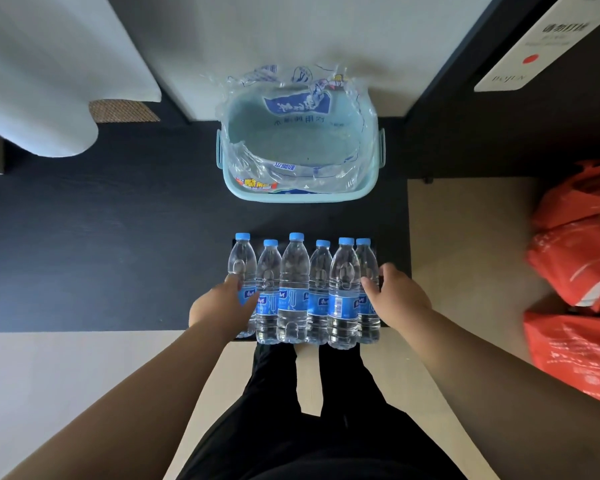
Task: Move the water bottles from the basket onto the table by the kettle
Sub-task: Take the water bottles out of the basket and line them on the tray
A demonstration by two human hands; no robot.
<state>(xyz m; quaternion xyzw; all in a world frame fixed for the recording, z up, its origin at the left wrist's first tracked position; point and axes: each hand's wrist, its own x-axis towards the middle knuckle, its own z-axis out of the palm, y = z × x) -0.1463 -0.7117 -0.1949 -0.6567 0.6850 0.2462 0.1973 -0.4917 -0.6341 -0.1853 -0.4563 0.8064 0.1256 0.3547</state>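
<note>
Six water bottles [294,289] with blue caps stand upright in a tight row, shoulder to shoulder, near the front edge of the dark bench [101,237]. The left grip [219,306] grasps the left end bottle [242,258], thumb and fingers curled over its label. The right grip [395,292] grasps the right end bottle [366,258], fingertips on its near side and thumb raised behind it. The row sits squeezed between the two grips.

Further back on the bench, apart from the row, stands the pale blue basket [291,197]. It holds only loose clear plastic wrap [291,105] printed in blue, which spills over the rim; no bottle shows inside.

To the right, on the light floor [465,237], lie red bags [575,258]. A white card [541,43] with a red dot lies at the upper right. The kettle does not show in this view.
</note>
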